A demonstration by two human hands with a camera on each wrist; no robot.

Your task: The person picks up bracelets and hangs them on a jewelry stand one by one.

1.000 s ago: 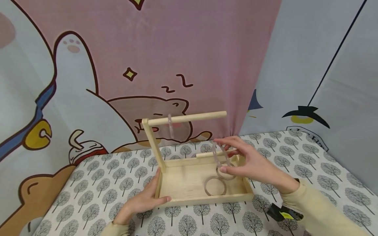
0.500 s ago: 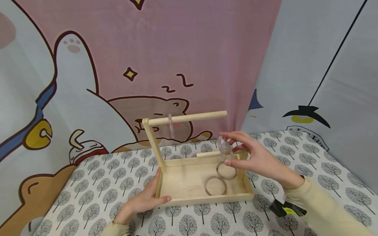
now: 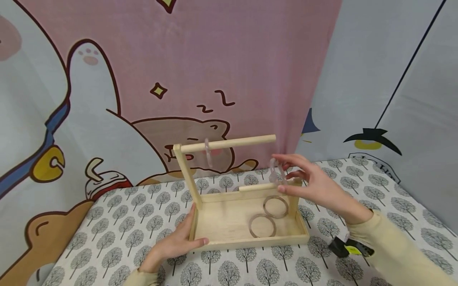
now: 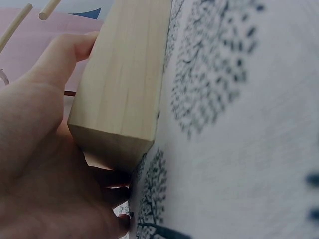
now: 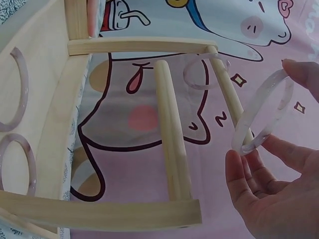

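A pink-and-white cartoon-printed cloth backdrop (image 3: 229,51) hangs behind the white tree-print tablecloth (image 3: 358,218). A short round wooden rod (image 3: 255,187) juts in below the long round wooden rod (image 3: 236,142), which carries a translucent hanging ring (image 3: 208,154). Two pinkish translucent rings (image 3: 250,226) lie in my shallow wooden tray (image 3: 222,222). My right hand (image 3: 316,184) pinches a pale translucent ring (image 5: 248,117) near the long rod's free end; my left hand (image 3: 179,238) spreads around the tray's near-left corner.

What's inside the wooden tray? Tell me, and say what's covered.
Two pale rings lie in the wooden tray, toward the person's right. Its near wall hides the strip of floor directly behind it; whatever sits beneath the rings can't be seen.
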